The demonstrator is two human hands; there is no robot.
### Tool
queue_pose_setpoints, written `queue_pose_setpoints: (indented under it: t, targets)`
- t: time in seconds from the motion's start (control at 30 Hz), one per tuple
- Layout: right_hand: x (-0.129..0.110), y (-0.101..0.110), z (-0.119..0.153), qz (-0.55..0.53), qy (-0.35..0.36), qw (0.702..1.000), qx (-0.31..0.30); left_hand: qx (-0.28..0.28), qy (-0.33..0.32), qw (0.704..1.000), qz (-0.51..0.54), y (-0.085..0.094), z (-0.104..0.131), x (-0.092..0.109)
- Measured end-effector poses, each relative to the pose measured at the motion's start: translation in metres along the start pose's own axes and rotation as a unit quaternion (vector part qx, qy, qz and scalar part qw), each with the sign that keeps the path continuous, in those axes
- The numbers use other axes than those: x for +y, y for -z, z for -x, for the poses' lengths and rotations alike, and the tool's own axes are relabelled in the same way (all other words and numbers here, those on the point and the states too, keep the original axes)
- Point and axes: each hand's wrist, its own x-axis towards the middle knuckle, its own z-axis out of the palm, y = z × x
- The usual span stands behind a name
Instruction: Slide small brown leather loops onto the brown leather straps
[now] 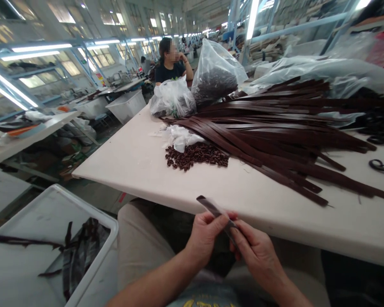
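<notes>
Both hands grip one dark brown strap (pixel 210 206) over my lap, close to the table's front edge. My left hand (pixel 208 232) pinches it between thumb and fingers, and its tip sticks out up and to the left. Right beside it, my right hand (pixel 251 243) is closed on the same strap lower down. A thin, see-through film seems to lie along part of the strap. The strap's lower end is hidden by the hands. Beyond them, a heap of small brown loops (pixel 195 157) lies on the pale table (pixel 131 160).
A large pile of long brown straps (pixel 265 136) covers the table's right side. Behind the loops stand stuffed clear plastic bags (pixel 216 72). Black loops (pixel 381 165) lie far right. A white bin (pixel 51 209) with dark strips stands at lower left. A person (pixel 169 64) sits across the table.
</notes>
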Motion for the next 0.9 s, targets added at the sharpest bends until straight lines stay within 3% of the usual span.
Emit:
queue_pose_setpoints:
  t: [0.17,0.33,0.4,0.57,0.73,0.9]
  targets:
    - [-0.003,0.004,0.002,0.011,-0.007,1.0,-0.019,0.051,-0.12,0.992,0.008,0.007,-0.012,0.026]
    - [0.0,0.004,-0.001,0.021,-0.001,1.0,-0.004,0.033,-0.019,0.999,-0.022,0.004,-0.008,0.012]
    - [0.002,0.004,-0.002,0.022,0.001,1.0,0.0,0.027,-0.013,0.999,-0.045,0.003,-0.002,0.004]
    - [0.002,0.009,-0.005,0.027,-0.018,0.999,-0.032,0.034,-0.101,0.993,-0.042,0.009,-0.006,0.02]
    - [-0.006,0.017,-0.006,-0.046,-0.072,0.987,-0.138,0.07,-0.16,0.982,-0.074,0.016,-0.022,0.047]
    - [-0.008,0.027,0.004,-0.075,-0.114,0.977,-0.165,0.108,-0.227,0.967,-0.052,0.018,-0.03,0.061]
